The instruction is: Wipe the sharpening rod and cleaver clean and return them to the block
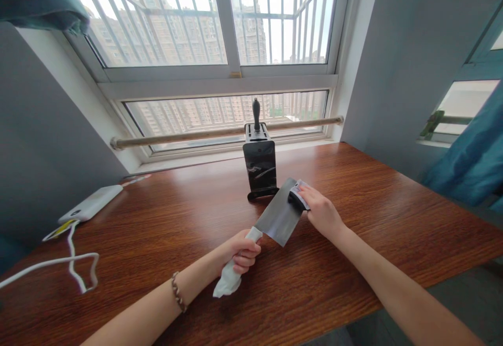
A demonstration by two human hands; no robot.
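A cleaver with a broad steel blade is held above the table, its blade slanting up to the right. My left hand is closed around its handle, which is wrapped in white tissue-like paper. My right hand grips a small black block with a whitish patterned covering. That block rests against the far end of the blade; its exact kind is unclear. Just beyond the blade stands a black knife block, with one dark handle sticking up from its slotted top.
The brown wooden table reaches the windowsill. On its left lie a white power bank and a looped white cable. A rail crosses the barred window behind the knife block. Blue curtains hang at the right.
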